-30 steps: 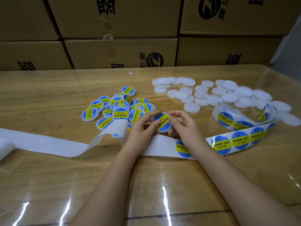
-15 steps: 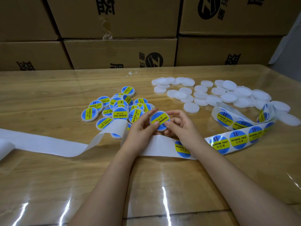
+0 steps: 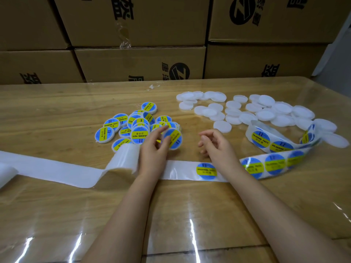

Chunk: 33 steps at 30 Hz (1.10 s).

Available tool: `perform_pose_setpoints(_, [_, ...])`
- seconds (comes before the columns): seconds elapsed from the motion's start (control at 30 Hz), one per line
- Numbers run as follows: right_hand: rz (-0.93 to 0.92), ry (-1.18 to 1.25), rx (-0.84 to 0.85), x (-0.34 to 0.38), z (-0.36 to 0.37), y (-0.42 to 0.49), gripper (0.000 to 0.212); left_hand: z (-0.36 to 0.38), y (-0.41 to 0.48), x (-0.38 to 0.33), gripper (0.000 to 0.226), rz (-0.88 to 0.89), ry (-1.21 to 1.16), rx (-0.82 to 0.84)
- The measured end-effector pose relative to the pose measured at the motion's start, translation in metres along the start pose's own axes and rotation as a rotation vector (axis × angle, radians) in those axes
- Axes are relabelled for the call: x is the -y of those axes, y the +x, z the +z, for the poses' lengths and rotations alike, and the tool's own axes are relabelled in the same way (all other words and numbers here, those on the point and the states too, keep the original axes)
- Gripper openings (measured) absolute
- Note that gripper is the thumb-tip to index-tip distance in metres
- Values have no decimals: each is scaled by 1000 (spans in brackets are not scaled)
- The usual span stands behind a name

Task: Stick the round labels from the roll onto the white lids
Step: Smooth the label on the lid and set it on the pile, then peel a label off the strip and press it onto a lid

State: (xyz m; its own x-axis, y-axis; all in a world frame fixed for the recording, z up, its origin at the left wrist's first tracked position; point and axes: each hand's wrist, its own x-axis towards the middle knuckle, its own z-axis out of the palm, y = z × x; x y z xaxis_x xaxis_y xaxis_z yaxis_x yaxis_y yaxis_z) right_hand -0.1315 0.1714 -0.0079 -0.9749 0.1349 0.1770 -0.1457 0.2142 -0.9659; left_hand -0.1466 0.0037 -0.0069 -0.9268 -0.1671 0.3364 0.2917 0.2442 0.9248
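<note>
Labelled lid blurred, part-hidden | left hand pinches it | right hand loosely curled, empty

Lighting: even, moderately bright, from overhead. Glare: white streaks on the clear table cover nearest me. Shadows: soft, faint. Blur: my left hand and its labelled lid slightly smeared. Edges: cartons bowed by wide lens.
</note>
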Motion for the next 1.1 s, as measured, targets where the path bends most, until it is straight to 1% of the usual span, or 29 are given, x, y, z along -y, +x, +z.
perform_pose_setpoints(0.07, [-14,-131,-77,-1,-7,4,17,-6,3,1,30,-16,122,-116])
perform_pose_setpoints(0.1, [-21,-211,-121,-2,-12,6,17,-8,3,3,32,-35,205,-141])
perform_pose_setpoints(0.17, [-34,-372,-199,-3,-20,10,19,-9,3,4,39,-75,361,-144])
perform_pose_setpoints(0.23, [-73,-550,-237,-5,-29,12,24,-7,3,3,44,-78,433,-137])
perform_pose_setpoints(0.3, [-105,-754,-212,-8,-35,14,31,-7,2,1,47,-75,483,-151])
perform_pose_setpoints(0.37, [-69,-923,-131,-10,-39,15,40,-7,0,-2,44,-56,570,-175])
perform_pose_setpoints(0.4, [-36,-993,-86,-12,-39,16,44,-7,-1,-2,40,-23,631,-167])
perform_pose_setpoints(0.47, [23,-1089,-19,-16,-39,17,50,-5,-2,2,31,58,766,-94])
perform_pose_setpoints(0.57, [44,-1136,13,-19,-39,18,54,-3,-2,7,29,103,854,-26])
perform_pose_setpoints(0.8, [69,-1169,92,-23,-40,20,56,1,-5,14,36,147,974,56])
perform_pose_setpoints(0.9, [52,-1145,54,-22,-38,20,55,4,-4,18,43,107,1075,154])
perform_pose_setpoints(0.97, [-3,-1105,0,-19,-36,19,50,5,-2,21,47,70,1105,208])
perform_pose_setpoints(1.03, [-86,-1072,-44,-16,-33,18,42,6,-3,19,43,89,1064,185])
perform_pose_setpoints(1.1, [-124,-1067,-48,-15,-32,17,37,5,-7,14,27,212,1007,63])
